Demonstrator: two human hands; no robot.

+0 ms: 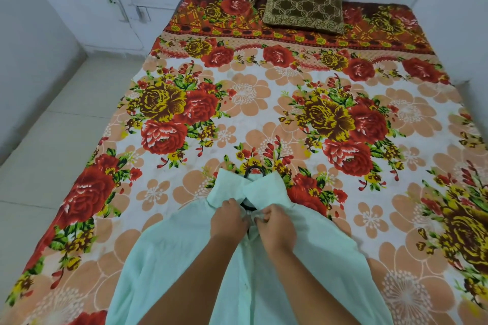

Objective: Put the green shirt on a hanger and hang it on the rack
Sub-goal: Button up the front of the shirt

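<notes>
Green shirt point(184, 258) lies front-up on the bed point(343, 119), collar pointing away from me.

Done: hanger point(254, 169) is inside. Its black hook pokes out above the collar, and a bit of black shows in the neck opening.

In hand: both hands are at the top of the front opening, just below the collar. My left hand point(229, 219) is curled onto one edge and my right hand point(276, 223) pinches the other. I judge this to be fastening the top button.

Left: finish fastening, lift the shirt, hang it.

Not visible:
- No rack in view.
- The hanger's arms are hidden under the cloth.
- The button and my fingertips are too covered to make out.
- The hem is cut off at the frame's bottom.
</notes>
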